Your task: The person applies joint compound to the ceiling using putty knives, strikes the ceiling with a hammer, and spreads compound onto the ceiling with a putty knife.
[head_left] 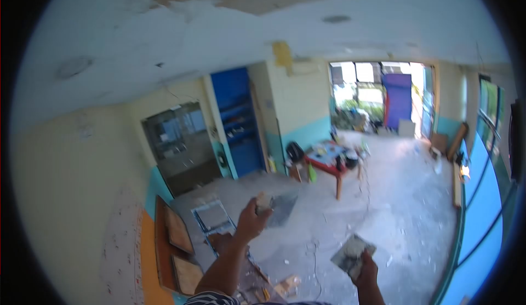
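My left hand (253,220) is raised near the middle of the view, its fingers closed round the pale handle of a plastering trowel. The trowel's grey rectangular blade (283,209) extends to the right of the fist. Lower and to the right, my right hand (368,275) grips a flat, square metal plastering plate (346,253) at its near right side. Greyish plaster lies on top of that plate, and how its handle sits in the hand is hidden. The two tools are apart, both held above the floor.
Overhead, the ceiling (230,36) has a tan unpainted patch. A stepladder (212,215) stands at lower left near framed boards (178,231). A red-edged table (329,165) with items stands ahead. Cable (315,266) and debris (287,286) lie on the floor.
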`<state>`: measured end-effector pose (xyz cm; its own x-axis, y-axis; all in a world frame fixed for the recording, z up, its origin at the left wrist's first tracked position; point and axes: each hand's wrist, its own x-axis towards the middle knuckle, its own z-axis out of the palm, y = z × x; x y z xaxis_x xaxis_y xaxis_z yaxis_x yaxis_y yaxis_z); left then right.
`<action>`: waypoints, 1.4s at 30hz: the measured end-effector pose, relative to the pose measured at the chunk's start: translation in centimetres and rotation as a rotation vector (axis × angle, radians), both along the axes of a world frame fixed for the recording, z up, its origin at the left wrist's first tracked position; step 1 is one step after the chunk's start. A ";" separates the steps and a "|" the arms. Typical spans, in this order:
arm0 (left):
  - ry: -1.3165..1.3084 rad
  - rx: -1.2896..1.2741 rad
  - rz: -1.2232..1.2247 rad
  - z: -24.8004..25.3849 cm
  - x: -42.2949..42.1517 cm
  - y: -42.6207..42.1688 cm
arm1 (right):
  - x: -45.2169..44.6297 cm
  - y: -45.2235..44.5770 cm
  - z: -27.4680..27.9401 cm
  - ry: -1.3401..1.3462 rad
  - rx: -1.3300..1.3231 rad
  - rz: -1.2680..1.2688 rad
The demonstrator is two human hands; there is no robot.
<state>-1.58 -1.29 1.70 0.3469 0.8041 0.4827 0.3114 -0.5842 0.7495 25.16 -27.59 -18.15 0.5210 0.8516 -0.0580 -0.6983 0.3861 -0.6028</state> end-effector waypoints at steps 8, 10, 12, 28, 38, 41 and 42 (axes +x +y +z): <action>-0.197 0.955 0.518 29.4 -8.4 -5.1 | -2.9 0.1 0.3 0.344 -0.113 0.083; -0.256 1.239 0.626 35.1 -9.4 -7.2 | -2.8 0.1 0.0 0.351 -0.074 0.132; -0.287 1.428 0.693 40.2 -10.0 -9.9 | -2.9 -0.2 0.2 0.368 -0.073 0.146; -0.222 1.298 0.983 54.8 -9.8 -13.5 | -2.4 -1.6 -2.1 0.362 -0.110 0.134; -0.216 1.381 0.864 42.2 -12.0 -9.6 | -0.4 -3.3 -0.3 0.277 0.052 0.036; -0.030 1.079 0.600 28.3 -7.1 -11.7 | -0.4 -3.1 2.6 0.270 0.058 0.013; -0.007 0.990 0.529 23.6 -6.1 -10.7 | -0.5 -3.0 3.9 0.268 0.061 0.001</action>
